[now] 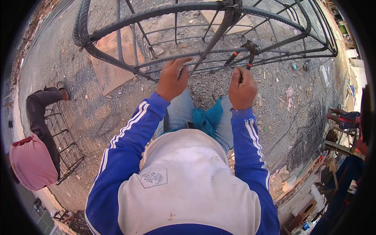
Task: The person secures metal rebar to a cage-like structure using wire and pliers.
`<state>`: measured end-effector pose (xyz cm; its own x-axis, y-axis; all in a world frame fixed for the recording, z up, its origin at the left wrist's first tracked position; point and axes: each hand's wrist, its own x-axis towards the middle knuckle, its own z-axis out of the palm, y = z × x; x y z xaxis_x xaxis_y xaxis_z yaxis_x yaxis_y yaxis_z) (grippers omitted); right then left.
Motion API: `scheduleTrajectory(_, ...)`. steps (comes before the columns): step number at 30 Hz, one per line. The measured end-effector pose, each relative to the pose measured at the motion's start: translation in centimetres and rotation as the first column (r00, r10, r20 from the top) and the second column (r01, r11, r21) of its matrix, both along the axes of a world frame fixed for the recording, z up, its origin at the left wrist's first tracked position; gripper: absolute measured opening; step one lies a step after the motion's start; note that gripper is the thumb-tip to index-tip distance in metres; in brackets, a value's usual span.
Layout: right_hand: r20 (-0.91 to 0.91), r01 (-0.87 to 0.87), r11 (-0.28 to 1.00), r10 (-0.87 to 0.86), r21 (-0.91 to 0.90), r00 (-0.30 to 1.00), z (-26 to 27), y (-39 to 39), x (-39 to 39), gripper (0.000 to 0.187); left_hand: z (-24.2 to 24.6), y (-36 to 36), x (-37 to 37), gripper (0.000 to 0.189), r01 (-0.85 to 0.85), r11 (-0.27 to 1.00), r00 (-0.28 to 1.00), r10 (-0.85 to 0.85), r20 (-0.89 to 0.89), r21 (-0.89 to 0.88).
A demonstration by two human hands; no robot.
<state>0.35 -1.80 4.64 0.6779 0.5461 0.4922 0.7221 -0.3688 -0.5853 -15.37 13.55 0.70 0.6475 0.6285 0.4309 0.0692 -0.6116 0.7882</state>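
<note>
A rebar cage [164,10] of ribbed steel bars, joined with wire ties, spans the upper part of the head view. My left hand [174,78] is beside its lower long bar, fingers bent and apart, with no object visible in it. My right hand [242,88] is closed around the end of a pair of end-cutting pincers [251,50] with dark jaws and black-and-orange handles. The jaws are at the cage's lower bar; one handle points away to the left, outside my grip. Whether wire lies between the jaws cannot be told.
A flat board [114,58] lies on the gravel beneath the cage. At left a person in a pink shirt [33,163] bends beside another rebar cage [63,138]. Steel mesh [307,138] lies at right, near planks, scrap and other people at the far right edge.
</note>
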Motion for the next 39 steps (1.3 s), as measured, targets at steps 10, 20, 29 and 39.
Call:
scheduleTrajectory(10,-0.107,-0.328,0.863,0.311,-0.385,0.944,-6.3,8.0,3.2,0.024,-3.8,5.1,3.1,0.029,0.171,0.979,0.911,-0.2,-0.361,-0.111)
scheduleTrajectory(20,-0.29,-0.302,0.884,0.202,-0.357,0.935,-6.3,7.3,1.5,0.024,-2.2,6.2,4.1,0.054,0.279,0.887,0.683,-0.452,-0.573,-0.367)
scheduleTrajectory(29,-0.294,-0.072,0.997,0.077,0.029,0.953,-10.6,5.2,-4.1,0.017,-0.3,4.6,4.5,0.075,0.185,0.914,0.695,-0.381,-0.609,-0.361)
scheduleTrajectory(39,0.144,-0.21,0.977,0.211,-0.021,0.967,-10.7,5.2,-3.1,0.021,-1.4,4.9,4.5,0.055,0.177,0.885,0.783,-0.392,-0.483,-0.432)
